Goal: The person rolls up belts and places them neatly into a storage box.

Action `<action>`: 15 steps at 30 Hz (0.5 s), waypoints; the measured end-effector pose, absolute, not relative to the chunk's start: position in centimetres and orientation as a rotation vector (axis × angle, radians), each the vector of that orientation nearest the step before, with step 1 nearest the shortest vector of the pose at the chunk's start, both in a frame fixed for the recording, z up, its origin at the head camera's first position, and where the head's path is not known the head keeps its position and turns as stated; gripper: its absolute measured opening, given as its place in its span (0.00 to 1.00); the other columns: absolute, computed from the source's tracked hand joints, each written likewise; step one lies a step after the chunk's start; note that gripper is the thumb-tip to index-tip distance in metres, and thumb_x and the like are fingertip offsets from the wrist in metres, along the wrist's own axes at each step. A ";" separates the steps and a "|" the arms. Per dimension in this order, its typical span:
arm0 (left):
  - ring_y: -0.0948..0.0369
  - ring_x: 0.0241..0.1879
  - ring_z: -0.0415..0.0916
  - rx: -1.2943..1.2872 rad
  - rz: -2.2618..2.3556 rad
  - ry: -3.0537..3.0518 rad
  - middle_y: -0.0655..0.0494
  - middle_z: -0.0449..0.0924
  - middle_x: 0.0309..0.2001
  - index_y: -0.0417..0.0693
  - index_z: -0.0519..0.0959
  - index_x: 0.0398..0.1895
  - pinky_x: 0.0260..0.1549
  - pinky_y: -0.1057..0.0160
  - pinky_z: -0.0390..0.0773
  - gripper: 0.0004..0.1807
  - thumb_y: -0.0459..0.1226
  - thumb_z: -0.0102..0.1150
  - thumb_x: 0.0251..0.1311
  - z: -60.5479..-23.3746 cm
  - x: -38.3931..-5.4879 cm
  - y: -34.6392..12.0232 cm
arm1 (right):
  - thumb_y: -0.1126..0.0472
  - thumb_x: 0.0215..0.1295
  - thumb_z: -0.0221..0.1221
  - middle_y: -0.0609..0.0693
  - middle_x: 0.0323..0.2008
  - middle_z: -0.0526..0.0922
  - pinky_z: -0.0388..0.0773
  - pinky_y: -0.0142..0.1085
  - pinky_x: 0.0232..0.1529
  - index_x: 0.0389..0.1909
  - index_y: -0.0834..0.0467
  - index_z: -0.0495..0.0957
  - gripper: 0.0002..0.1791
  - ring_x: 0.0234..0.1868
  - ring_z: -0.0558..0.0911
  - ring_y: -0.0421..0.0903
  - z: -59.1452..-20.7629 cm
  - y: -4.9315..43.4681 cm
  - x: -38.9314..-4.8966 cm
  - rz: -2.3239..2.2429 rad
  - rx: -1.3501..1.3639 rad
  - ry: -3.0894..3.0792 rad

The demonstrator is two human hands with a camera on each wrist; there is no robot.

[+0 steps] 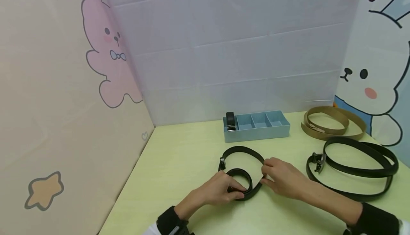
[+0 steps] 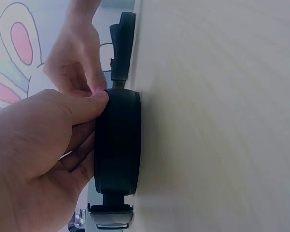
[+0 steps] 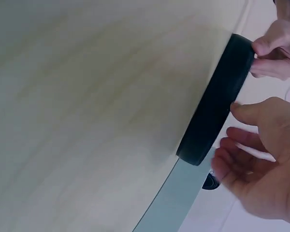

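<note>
A black belt [image 1: 243, 149] stands on its edge on the table, partly wound, with a small tight coil [image 1: 248, 178] inside a wider loop. Its metal buckle [image 1: 222, 162] is on the loop's left side; the left wrist view shows the buckle [image 2: 111, 217] too. My left hand [image 1: 219, 188] pinches the coil's near side between thumb and fingers. At the loop's right side, my right hand [image 1: 285, 178] holds the strap lightly, its thumb on the belt's upper edge [image 3: 227, 92] in the right wrist view. The fingertips behind the strap are partly hidden.
A blue divided tray [image 1: 256, 133] stands at the back, with a rolled black belt [image 1: 230, 121] in its left compartment. To the right lie a loosely looped black belt [image 1: 358, 171] and a tan belt [image 1: 333, 132]. Printed cloth walls [image 1: 224, 50] edge the table.
</note>
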State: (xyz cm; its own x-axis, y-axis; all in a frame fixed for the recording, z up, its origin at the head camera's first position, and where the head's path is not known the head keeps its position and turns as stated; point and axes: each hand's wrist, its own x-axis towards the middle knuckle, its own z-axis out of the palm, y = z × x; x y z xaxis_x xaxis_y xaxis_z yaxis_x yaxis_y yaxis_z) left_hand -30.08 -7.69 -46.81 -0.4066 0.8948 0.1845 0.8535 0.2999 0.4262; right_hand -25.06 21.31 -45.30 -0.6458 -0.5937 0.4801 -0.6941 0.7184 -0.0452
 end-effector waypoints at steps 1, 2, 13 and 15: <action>0.84 0.44 0.86 1.673 0.707 2.464 0.61 0.97 0.49 0.52 0.96 0.55 0.42 0.86 0.76 0.10 0.40 0.72 0.78 -46.8 -30.1 -7.7 | 0.59 0.64 0.82 0.38 0.28 0.78 0.73 0.30 0.29 0.27 0.47 0.82 0.15 0.28 0.72 0.32 -45.1 21.4 -24.9 0.423 0.924 -2.566; 0.82 0.45 0.87 1.677 0.705 2.462 0.60 0.97 0.49 0.51 0.96 0.55 0.44 0.86 0.77 0.10 0.39 0.72 0.78 -46.8 -30.2 -7.7 | 0.58 0.68 0.79 0.37 0.27 0.79 0.72 0.30 0.28 0.27 0.47 0.82 0.15 0.26 0.71 0.31 -45.0 21.4 -24.8 0.527 0.858 -2.641; 0.74 0.42 0.92 1.873 0.530 2.515 0.64 0.97 0.44 0.55 0.97 0.51 0.45 0.87 0.76 0.09 0.34 0.72 0.76 -46.6 -31.1 -6.1 | 0.61 0.72 0.73 0.39 0.25 0.84 0.73 0.31 0.31 0.26 0.52 0.86 0.12 0.25 0.72 0.31 -45.0 20.4 -26.1 0.859 0.542 -2.770; 0.73 0.42 0.93 1.881 0.497 2.523 0.63 0.98 0.44 0.54 0.97 0.51 0.45 0.87 0.76 0.09 0.33 0.73 0.75 -46.5 -31.3 -5.8 | 0.62 0.72 0.73 0.40 0.28 0.87 0.76 0.32 0.33 0.30 0.54 0.89 0.08 0.28 0.75 0.30 -45.1 20.4 -26.5 0.882 0.551 -2.764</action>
